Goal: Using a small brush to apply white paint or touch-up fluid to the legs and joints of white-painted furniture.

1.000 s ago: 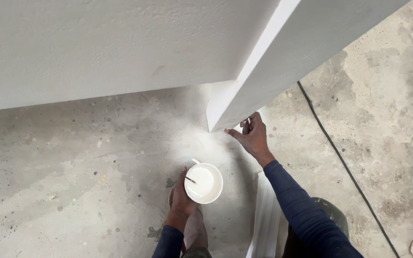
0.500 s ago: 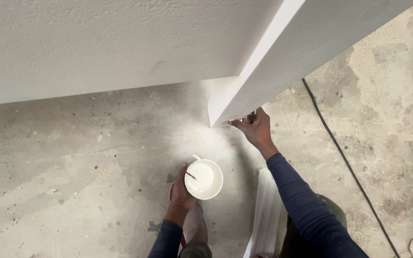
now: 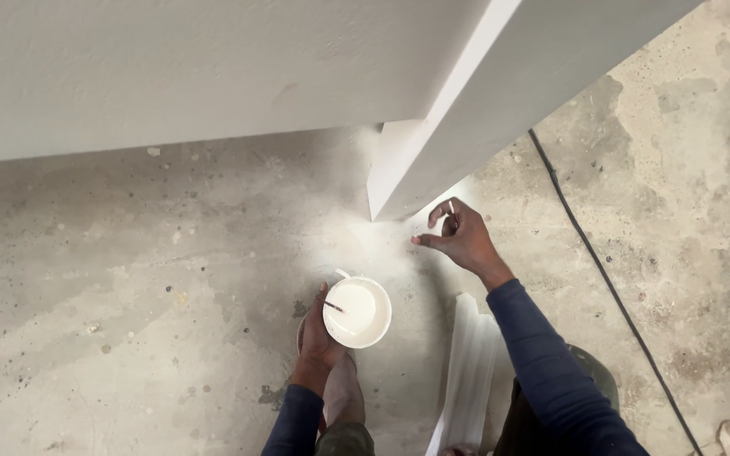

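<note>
We keep the left hand (image 3: 318, 333) clamped on the cup (image 3: 356, 312), level, while the right hand (image 3: 460, 238), fingers curled on something unclear, works gently at the wall corner (image 3: 386, 198)

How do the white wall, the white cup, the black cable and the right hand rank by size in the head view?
1. white wall
2. black cable, long but thin
3. white cup and right hand: look alike, unranked
</note>
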